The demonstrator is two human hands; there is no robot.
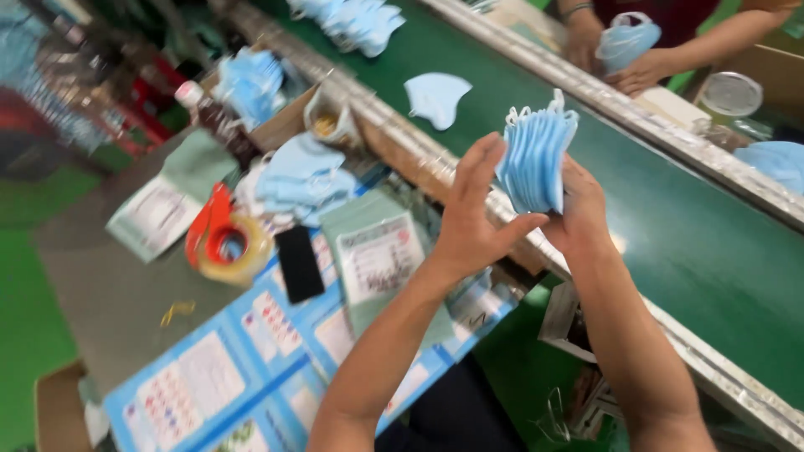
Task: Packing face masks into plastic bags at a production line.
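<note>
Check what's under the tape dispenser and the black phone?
The tape dispenser sits on the grey table. The black phone lies on blue printed sheets. Whatever is beneath those sheets is covered.

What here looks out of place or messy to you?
One blue mask lies alone on the green conveyor belt, apart from the neat stack of masks held between the left hand and right hand. Loose masks also sit heaped untidily on the table beside a tape dispenser.
</note>
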